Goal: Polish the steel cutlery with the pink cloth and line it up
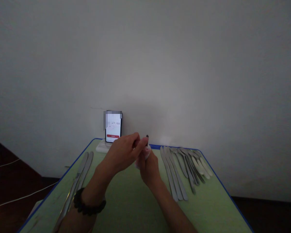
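Observation:
Both my hands meet in front of me above the middle of the table. My left hand [122,152] wears a dark beaded bracelet [88,204], and its fingers are closed near the dark tip of a narrow thing [147,139]. The rest of that thing is hidden by my fingers, so its kind cannot be made out. My right hand [150,168] is closed around a bunched white cloth [147,153], just below the dark tip. Parts of the cloth stick out between the two hands.
Two table knives [83,171] lie on the left of the green, blue-edged table [128,200]. On the right are three table knives [173,174], several spoons or forks [188,165] and white-handled cutlery [203,166]. A phone [113,126] with a running timer stands on a white holder [102,147] by the wall.

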Action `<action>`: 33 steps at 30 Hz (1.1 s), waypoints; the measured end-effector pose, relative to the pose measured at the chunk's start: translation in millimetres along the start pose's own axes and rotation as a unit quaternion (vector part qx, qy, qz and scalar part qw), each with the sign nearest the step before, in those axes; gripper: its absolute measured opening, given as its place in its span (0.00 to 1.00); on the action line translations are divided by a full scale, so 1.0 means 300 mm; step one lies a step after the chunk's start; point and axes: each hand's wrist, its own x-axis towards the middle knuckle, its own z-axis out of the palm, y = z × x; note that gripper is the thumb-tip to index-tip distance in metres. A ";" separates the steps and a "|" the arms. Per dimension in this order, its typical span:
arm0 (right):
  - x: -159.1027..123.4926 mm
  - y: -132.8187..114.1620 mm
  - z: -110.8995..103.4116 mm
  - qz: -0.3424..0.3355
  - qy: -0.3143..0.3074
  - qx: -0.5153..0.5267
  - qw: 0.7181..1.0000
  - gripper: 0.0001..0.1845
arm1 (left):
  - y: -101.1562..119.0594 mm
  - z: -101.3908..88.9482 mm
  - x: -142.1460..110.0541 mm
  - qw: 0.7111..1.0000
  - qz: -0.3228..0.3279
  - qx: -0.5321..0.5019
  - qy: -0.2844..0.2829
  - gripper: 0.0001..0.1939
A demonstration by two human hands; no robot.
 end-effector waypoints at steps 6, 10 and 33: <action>-0.035 0.083 0.061 0.042 -0.045 -0.005 0.998 0.22 | -0.029 0.018 0.035 0.999 0.008 0.031 0.006 0.20; -0.041 0.128 0.080 0.035 -0.062 -0.021 0.997 0.24 | -0.061 0.051 0.064 0.997 -0.034 0.040 0.058 0.18; 0.022 0.091 -0.038 -0.085 -0.085 -0.059 0.991 0.16 | 0.023 0.054 0.019 0.887 0.020 -0.455 0.072 0.11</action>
